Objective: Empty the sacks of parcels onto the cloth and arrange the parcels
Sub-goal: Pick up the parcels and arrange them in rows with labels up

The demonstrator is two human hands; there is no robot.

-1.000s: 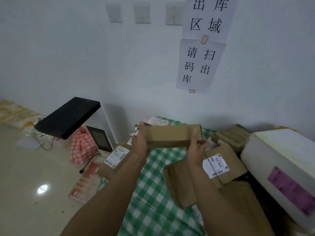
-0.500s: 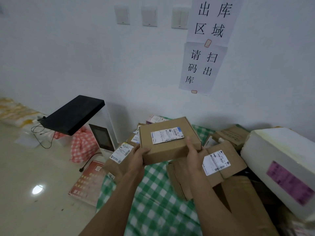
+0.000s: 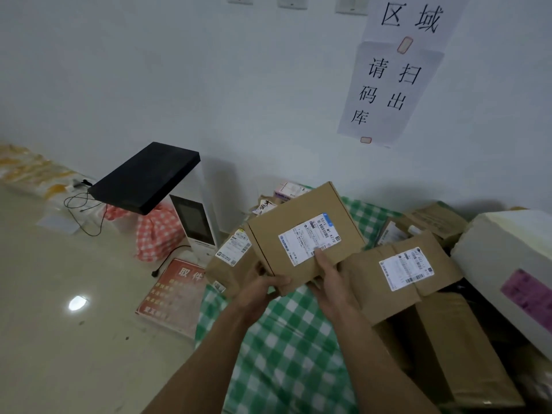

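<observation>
Both hands, left hand [image 3: 263, 289] and right hand [image 3: 331, 282], grip box [image 3: 304, 234] near edge; set label-up on far cloth [image 3: 286, 339], flush with neighbours

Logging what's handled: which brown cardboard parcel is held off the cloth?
The flat brown cardboard parcel gripped by left hand and right hand, label up; the others lie unheld on or beside the green checked cloth.

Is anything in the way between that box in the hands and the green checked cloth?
Nothing visible: the cloth below the box, which the left hand and right hand hold, is bare. Parcels crowd its far and right sides.
</observation>
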